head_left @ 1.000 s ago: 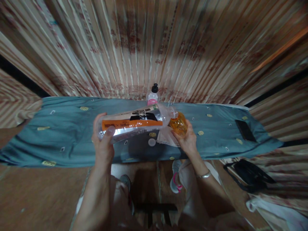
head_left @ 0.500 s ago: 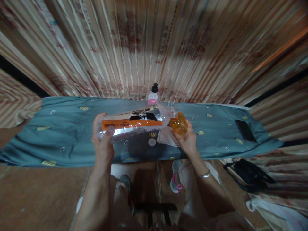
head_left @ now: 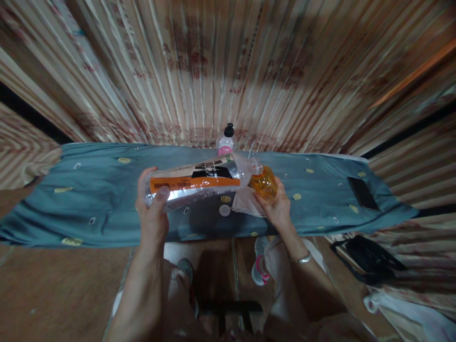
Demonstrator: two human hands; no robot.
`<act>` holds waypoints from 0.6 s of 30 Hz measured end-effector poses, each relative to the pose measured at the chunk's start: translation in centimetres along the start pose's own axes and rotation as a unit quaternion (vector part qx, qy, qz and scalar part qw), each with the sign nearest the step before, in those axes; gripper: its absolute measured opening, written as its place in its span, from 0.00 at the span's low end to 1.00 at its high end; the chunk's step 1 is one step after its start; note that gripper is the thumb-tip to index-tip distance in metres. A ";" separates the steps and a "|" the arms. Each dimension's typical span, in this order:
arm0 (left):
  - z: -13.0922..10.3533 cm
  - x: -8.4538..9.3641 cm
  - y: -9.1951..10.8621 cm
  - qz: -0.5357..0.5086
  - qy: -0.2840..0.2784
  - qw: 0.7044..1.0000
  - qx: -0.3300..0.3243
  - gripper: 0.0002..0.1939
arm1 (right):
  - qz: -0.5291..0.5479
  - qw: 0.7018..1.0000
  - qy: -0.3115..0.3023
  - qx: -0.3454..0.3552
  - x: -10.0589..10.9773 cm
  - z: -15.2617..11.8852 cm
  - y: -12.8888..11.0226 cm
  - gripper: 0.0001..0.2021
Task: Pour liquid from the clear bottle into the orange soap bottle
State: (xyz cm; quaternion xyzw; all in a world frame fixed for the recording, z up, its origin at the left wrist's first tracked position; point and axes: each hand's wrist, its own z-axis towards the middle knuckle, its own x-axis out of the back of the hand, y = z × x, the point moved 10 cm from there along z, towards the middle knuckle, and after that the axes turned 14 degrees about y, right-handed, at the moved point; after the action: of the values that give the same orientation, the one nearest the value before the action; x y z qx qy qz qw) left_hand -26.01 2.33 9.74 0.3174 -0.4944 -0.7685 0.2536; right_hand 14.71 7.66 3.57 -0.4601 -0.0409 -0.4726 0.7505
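Teal cloth (head_left: 107, 190) covers the table, reaching out past the left hand (head_left: 154, 219). That hand is curled around the base of a big clear bottle (head_left: 199, 184) with an orange band, thumb on its near side. The bottle lies almost level above the cloth, its neck end pointing right. Behind it stands a black-topped bottle (head_left: 225, 142) with a pink label; in front, a white disc (head_left: 224, 210) lies on the cloth beside a pale, crumpled wrap (head_left: 245, 203). Next comes an amber bottle (head_left: 264, 184), tilted at the big one's neck end; whether they touch, I cannot tell. The right hand (head_left: 280, 209) has its fingers closed around it. Farther right lies a dark, flat slab (head_left: 362, 193).
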 end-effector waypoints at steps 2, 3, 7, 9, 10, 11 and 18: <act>0.0 0.0 0.0 0.008 -0.003 1.000 -0.006 0.30 | -0.001 1.000 0.002 0.002 0.0 0.0 0.1 0.45; 0.0 0.0 0.0 0.010 -0.003 1.000 -0.008 0.30 | -0.001 1.000 0.003 0.004 0.0 0.0 0.1 0.45; -0.1 0.0 0.0 0.005 -0.004 1.000 -0.006 0.30 | 0.002 1.000 0.003 0.004 -0.1 0.0 0.2 0.45; -0.1 0.0 0.1 -0.001 -0.003 1.000 -0.003 0.29 | 0.005 1.000 0.001 -0.001 -0.1 -0.1 0.2 0.45; -0.1 -0.1 0.0 -0.005 -0.004 1.000 0.001 0.29 | 0.006 1.000 0.000 -0.001 -0.1 -0.1 0.2 0.45; -0.1 0.0 0.0 -0.012 -0.001 1.000 0.006 0.29 | 0.007 1.000 -0.002 0.000 -0.1 -0.1 0.1 0.45; 0.0 0.2 -0.2 -0.017 0.005 1.000 0.013 0.30 | 0.002 1.000 -0.005 0.007 -0.1 0.0 0.0 0.45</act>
State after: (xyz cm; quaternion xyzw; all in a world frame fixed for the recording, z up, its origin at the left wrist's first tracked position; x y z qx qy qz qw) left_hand -26.14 2.28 9.52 0.3326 -0.4974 -0.7647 0.2391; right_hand 14.69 7.75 3.54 -0.4568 -0.0467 -0.4683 0.7549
